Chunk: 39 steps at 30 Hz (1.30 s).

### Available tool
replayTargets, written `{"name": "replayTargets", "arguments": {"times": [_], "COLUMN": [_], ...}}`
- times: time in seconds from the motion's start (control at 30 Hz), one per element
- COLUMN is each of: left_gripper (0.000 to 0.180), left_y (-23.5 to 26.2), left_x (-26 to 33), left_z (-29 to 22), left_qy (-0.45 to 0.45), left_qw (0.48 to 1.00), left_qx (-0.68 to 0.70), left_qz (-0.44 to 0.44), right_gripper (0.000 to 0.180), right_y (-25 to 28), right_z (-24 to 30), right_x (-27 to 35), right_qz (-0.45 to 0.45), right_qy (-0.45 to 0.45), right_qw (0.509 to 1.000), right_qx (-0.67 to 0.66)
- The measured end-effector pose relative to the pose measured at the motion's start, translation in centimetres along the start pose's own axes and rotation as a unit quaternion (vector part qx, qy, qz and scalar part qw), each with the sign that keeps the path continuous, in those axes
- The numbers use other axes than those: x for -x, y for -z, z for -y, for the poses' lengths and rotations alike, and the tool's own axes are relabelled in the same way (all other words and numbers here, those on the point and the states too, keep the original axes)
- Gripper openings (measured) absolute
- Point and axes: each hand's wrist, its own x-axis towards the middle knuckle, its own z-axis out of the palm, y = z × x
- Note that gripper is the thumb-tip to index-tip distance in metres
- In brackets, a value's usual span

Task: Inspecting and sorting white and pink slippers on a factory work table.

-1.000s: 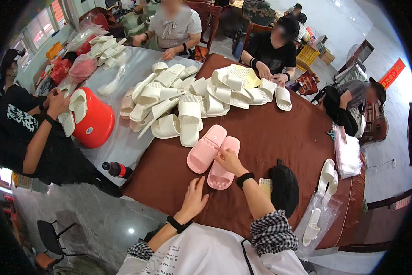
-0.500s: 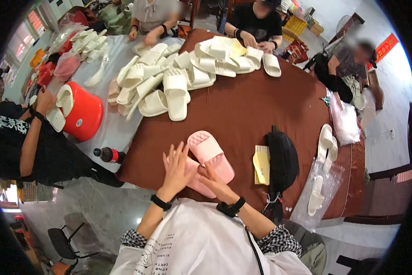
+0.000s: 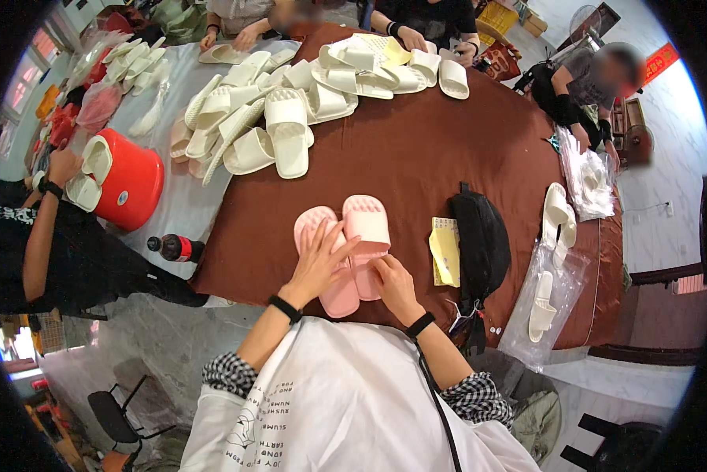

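Two pink slippers lie side by side on the brown-covered table in front of me, toes pointing away. My left hand (image 3: 319,259) rests with spread fingers over the strap of the left pink slipper (image 3: 340,299), covering part of it; its fingertips reach toward the other strap. With bent fingers, my right hand (image 3: 395,285) grips the outer edge of the right pink slipper (image 3: 366,220), just behind its strap. The fingertips of that hand are partly hidden.
A heap of white slippers (image 3: 289,130) lies at the far side. To my right are yellow paper (image 3: 445,252), a black bag (image 3: 481,248) and bagged white slippers (image 3: 540,307). A dark bottle (image 3: 176,248) and red stool (image 3: 133,181) stand left. Several people work around the table.
The pink slippers have gone from angled and overlapping to straight and side by side. My right hand has moved to the right slipper's outer edge. The whole view has shifted somewhat.
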Motion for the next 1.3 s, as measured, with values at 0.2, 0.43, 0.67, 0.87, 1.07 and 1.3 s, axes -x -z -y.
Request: {"name": "replayTargets", "arguments": {"times": [0.2, 0.43, 0.67, 0.87, 1.07, 1.3], "left_gripper": [0.078, 0.075, 0.066, 0.061, 0.06, 0.052], "left_y": [0.2, -2.5, -2.8, -3.2, -4.0, -3.8], "left_x": [-2.3, 1.4, 1.5, 1.5, 2.0, 1.6], "left_z": [0.9, -2.7, -2.4, -2.4, -2.7, -3.8], "left_qy": [-0.08, -0.013, -0.002, -0.005, -0.026, -0.036], "left_qw": [0.994, 0.999, 0.998, 0.999, 0.996, 0.992], "left_qx": [-0.079, -0.029, -0.049, -0.053, -0.074, -0.122], "left_qz": [0.005, -0.032, -0.024, 0.01, -0.035, -0.017], "right_gripper": [0.011, 0.01, 0.013, 0.012, 0.011, 0.01], "right_y": [-0.8, -0.7, -0.8, 1.3, 10.8, 19.2], "right_z": [-0.6, -1.6, -1.9, -2.2, -2.2, -11.6], "right_x": [0.1, -0.6, -1.2, 0.4, 4.1, 19.8], "right_qz": [-0.02, -0.015, 0.025, 0.035, -0.096, -0.393], "right_qy": [0.006, -0.018, -0.015, -0.033, -0.156, -0.392], "right_qw": [0.994, 0.997, 0.994, 0.994, 0.969, 0.805], "right_qx": [0.103, 0.075, 0.102, -0.095, -0.168, -0.211]}}
